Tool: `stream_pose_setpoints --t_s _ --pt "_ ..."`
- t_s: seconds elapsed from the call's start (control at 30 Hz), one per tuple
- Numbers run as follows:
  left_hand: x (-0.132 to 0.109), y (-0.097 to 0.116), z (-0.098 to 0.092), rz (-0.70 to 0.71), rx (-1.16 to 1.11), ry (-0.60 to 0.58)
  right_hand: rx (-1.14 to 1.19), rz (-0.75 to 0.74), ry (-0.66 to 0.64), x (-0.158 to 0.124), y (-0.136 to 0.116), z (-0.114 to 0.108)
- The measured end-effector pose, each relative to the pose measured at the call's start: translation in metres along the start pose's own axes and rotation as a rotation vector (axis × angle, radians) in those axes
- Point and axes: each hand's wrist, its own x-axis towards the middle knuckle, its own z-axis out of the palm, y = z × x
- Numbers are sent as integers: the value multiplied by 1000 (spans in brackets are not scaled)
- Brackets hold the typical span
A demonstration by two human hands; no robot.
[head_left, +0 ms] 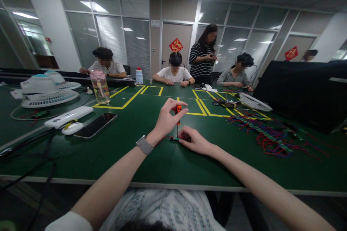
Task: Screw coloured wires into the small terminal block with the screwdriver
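A screwdriver (178,109) with an orange and black handle stands upright in front of me, its thin shaft pointing down. My left hand (168,116), with a grey watch band at the wrist, is closed around the handle, thumb and index finger stretched past it. The screwdriver's tip meets a small green and black circuit board (174,139) lying on the green table (151,166). My right hand (196,141) rests on the table, its fingertips pinching the right end of that board. Red wire runs from the board; dark and red bits under my right fingers are partly hidden.
To the left lie a phone (96,125), a white mouse (72,128), a power strip (69,116), a drink bottle (100,86) and white fans (50,90). Right are wired circuit boards (267,135) and a black monitor (300,94). Several people are across the table.
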Motion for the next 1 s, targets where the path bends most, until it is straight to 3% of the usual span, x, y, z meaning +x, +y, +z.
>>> stream_pose_setpoints --t_s 0.2,0.37,0.73,0.83,1.0 --pt "4 -5 -1 1 -81 -20 -19 -23 -12 -1 -1 -2" --pt "3 -5 3 -156 -297 -44 -17 -13 -11 0 1 -1" --pt "2 -6 -1 -52 -5 33 25 18 -1 1 2 1" --pt "3 -8 0 -53 -89 30 49 41 -3 2 3 1" --pt "6 -5 2 -213 -359 8 77 69 -17 3 4 -1"
